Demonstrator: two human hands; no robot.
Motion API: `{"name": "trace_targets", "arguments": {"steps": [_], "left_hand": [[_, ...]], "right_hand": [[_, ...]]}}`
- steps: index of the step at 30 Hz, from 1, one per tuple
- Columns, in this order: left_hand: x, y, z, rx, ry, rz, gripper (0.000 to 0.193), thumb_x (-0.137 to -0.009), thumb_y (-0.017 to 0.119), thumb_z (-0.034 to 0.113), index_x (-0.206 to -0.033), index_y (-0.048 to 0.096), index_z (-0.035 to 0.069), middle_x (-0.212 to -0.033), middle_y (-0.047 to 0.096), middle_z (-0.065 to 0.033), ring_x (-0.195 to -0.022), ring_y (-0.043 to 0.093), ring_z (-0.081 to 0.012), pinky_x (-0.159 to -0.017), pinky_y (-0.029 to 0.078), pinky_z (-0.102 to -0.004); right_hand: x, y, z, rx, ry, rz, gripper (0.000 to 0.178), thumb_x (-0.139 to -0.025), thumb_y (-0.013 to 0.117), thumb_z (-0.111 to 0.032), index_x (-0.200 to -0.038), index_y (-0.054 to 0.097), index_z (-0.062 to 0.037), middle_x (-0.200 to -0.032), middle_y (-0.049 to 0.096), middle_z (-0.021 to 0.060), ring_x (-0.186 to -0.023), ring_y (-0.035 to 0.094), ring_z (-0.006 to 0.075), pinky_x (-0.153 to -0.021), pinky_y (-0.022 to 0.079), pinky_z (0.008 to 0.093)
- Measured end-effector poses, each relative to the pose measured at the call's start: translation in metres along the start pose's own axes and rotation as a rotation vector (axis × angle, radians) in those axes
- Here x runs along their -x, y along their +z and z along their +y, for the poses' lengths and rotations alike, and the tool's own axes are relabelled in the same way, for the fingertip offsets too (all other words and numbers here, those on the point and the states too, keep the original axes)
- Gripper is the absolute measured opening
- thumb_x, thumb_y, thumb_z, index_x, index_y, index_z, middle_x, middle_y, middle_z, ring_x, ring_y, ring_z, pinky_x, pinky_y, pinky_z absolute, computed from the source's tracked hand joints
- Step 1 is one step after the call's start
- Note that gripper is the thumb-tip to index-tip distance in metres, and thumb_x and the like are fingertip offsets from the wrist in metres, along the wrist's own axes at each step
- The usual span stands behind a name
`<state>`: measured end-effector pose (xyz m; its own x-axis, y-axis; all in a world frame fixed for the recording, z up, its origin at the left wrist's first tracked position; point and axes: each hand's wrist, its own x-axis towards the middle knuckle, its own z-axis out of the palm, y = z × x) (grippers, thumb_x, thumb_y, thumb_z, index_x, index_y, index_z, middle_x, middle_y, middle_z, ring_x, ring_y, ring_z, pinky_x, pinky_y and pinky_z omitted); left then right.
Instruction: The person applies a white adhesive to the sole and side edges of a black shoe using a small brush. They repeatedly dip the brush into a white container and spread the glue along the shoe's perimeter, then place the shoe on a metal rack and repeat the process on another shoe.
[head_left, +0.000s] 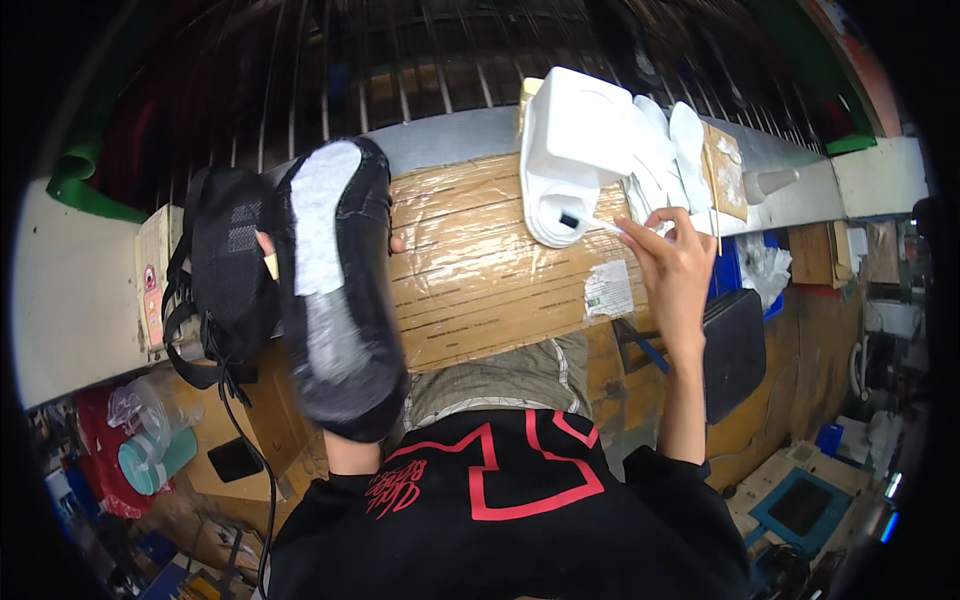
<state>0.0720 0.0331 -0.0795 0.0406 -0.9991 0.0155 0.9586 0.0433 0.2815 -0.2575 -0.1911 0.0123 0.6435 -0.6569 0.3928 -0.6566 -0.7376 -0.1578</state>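
Observation:
My left hand (266,245), mostly hidden, grips a black shoe upper (384,230) from behind, its fingers showing at both edges. The shoe's underside faces up, with a long white and grey patch (325,220) down its middle. With my right hand (672,262), fingertips pinched, I hold a thin white-handled stick or brush (602,225). Its far end reaches the round cup-like mouth of a white plastic dispenser (590,125); whether its tip touches what is inside I cannot tell. Right beside the dispenser lie several white sole-shaped pieces (688,140).
Tape-covered cardboard (460,270) covers the bench in front of me. Left of the shoe sits a black bag (235,240) with a cord. A white nozzle-like cone (770,185) and a thin wooden stick (714,190) lie at right. Metal bars (440,85) line the far side.

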Motion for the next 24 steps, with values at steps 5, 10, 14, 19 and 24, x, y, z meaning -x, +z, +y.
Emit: {"name": "trace_targets", "arguments": {"steps": [5, 10, 14, 19, 24], "left_hand": [[-0.015, -0.009, 0.037, -0.175, -0.017, -0.137, 0.123, -0.078, 0.052, 0.087, -0.156, 0.017, -0.002, -0.132, 0.049, -0.0405, -0.102, 0.065, -0.0394, -0.082, 0.06, -0.0395], [-0.011, 0.056, 0.007, -0.247, 0.364, -0.221, 0.126, -0.076, 0.057, 0.086, -0.156, 0.016, -0.002, -0.144, 0.037, -0.0415, -0.116, 0.059, -0.0513, -0.083, 0.06, -0.0567], [-0.034, 0.099, 0.047, -0.098, -0.344, -0.367, 0.111, -0.075, 0.085, 0.05, -0.153, 0.019, 0.007, -0.14, 0.04, -0.0363, -0.127, 0.049, -0.0543, -0.103, 0.048, -0.0649], [-0.021, 0.083, 0.01, -0.271, 0.152, -0.28, 0.102, -0.085, 0.062, 0.07, -0.155, 0.023, 0.007, -0.139, 0.045, -0.0327, -0.12, 0.055, -0.0491, -0.094, 0.056, -0.0566], [-0.016, 0.052, -0.05, -0.379, 0.709, 0.399, 0.108, -0.084, 0.047, 0.084, -0.157, 0.025, 0.007, -0.144, 0.045, -0.0291, -0.113, 0.058, -0.0479, -0.09, 0.054, -0.0566]], "right_hand": [[0.006, 0.031, 0.008, 0.014, -0.029, 0.126, 0.021, -0.076, 0.084, -0.023, -0.097, 0.08, -0.0208, -0.099, 0.056, 0.0004, -0.08, 0.053, 0.0151, -0.08, 0.035, 0.035], [0.006, 0.036, 0.01, 0.015, -0.009, 0.115, 0.021, -0.076, 0.085, -0.023, -0.096, 0.08, -0.021, -0.099, 0.053, 0.0013, -0.082, 0.054, 0.0155, -0.084, 0.034, 0.0359], [0.025, 0.038, 0.012, -0.17, 0.22, 0.207, 0.021, -0.075, 0.086, -0.026, -0.093, 0.08, -0.0182, -0.096, 0.049, 0.0022, -0.076, 0.05, 0.0166, -0.068, 0.041, 0.0344], [0.045, 0.055, 0.017, -0.3, 0.321, 0.251, 0.02, -0.09, 0.076, -0.028, -0.092, 0.08, -0.0083, -0.079, 0.05, 0.0048, -0.064, 0.047, 0.0148, -0.055, 0.038, 0.0315], [0.018, 0.031, 0.011, -0.622, 0.501, 0.269, 0.023, -0.096, 0.07, -0.023, -0.095, 0.079, -0.0021, -0.077, 0.055, 0.0006, -0.071, 0.046, 0.0103, -0.058, 0.034, 0.026]]}}
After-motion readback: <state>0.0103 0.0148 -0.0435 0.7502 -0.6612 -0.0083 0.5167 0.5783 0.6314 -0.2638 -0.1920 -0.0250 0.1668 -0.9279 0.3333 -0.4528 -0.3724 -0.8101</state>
